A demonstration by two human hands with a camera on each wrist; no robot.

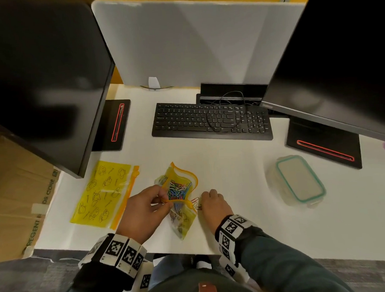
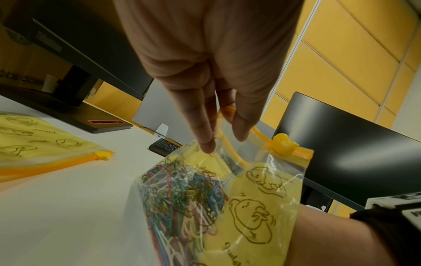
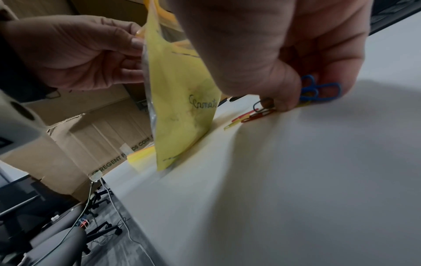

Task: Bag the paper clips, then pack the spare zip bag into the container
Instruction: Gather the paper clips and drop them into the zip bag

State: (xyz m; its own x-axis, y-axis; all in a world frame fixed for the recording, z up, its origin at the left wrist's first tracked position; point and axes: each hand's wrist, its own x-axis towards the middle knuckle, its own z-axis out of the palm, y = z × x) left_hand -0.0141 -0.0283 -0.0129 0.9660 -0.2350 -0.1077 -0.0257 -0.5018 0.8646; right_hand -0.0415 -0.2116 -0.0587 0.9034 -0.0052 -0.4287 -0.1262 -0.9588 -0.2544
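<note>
The left hand (image 1: 143, 212) is pinching the orange zipper rim of the yellow zip bag (image 1: 181, 200) between thumb and fingers, holding the mouth open and facing up, with the bag's bottom resting on the white desk (image 1: 232, 166); held this way, the mouth is likely staying wide enough for clips to drop in while the load sits low. Inside it a tangled mass of coloured paper clips (image 2: 182, 201) is lying, too many to count. The right hand (image 1: 213, 202) is pressing down just beside the bag, its fingers curled and gripping a few blue clips (image 3: 318, 90), two or three as far as the wrist view shows, while gathering more. About four loose clips (image 3: 252, 115), red, yellow and dark, are still lying on the desk between that hand and the bag. Two zip bags are in view: the one being filled and a spare zip bag (image 1: 102, 193) lying flat to the left, well apart from the one container (image 1: 298, 180), which is sitting lidded on the right side of the desk. Bagging appears nearly finished; packing the spare is not yet begun.
</note>
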